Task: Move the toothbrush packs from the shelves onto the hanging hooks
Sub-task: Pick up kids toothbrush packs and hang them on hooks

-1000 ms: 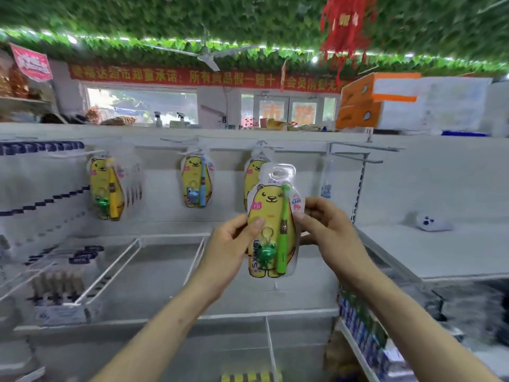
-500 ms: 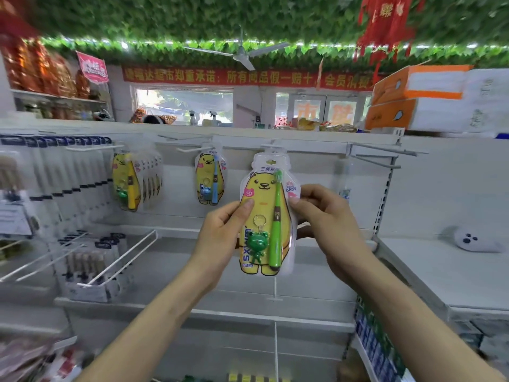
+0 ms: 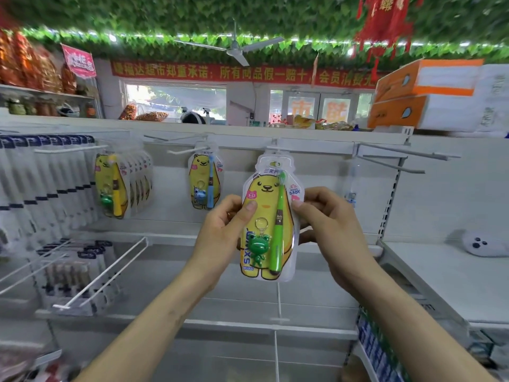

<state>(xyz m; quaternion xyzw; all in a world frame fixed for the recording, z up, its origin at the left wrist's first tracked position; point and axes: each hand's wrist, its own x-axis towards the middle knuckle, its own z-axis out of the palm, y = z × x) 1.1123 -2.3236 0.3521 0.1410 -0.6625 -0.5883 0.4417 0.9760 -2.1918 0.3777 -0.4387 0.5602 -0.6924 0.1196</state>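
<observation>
I hold one toothbrush pack [image 3: 265, 186] upright in front of me, between both hands, in the air before the back panel and above the white shelf [image 3: 165, 274]. It is a yellow bear card with a green toothbrush [image 3: 278, 230] and a green frog keyring [image 3: 259, 248] under clear plastic. My left hand [image 3: 220, 235] pinches its left edge, thumb on the front and fingers behind. My right hand [image 3: 330, 224] grips the right edge in the same way. The top of the pack is just under a white hook [image 3: 278, 147] on the rail; I cannot tell if the hook passes through the hanging hole. To the left, one bear pack with a blue toothbrush [image 3: 205, 183] hangs on the next hook, and further left a row of bear packs [image 3: 121, 186] hangs together. To the right, two bare hooks [image 3: 399, 161] stick out from the rail. On the shelf at the left lies a white wire divider [image 3: 107, 271], and on the right shelf sits a small white soft toy [image 3: 484, 245].
</observation>
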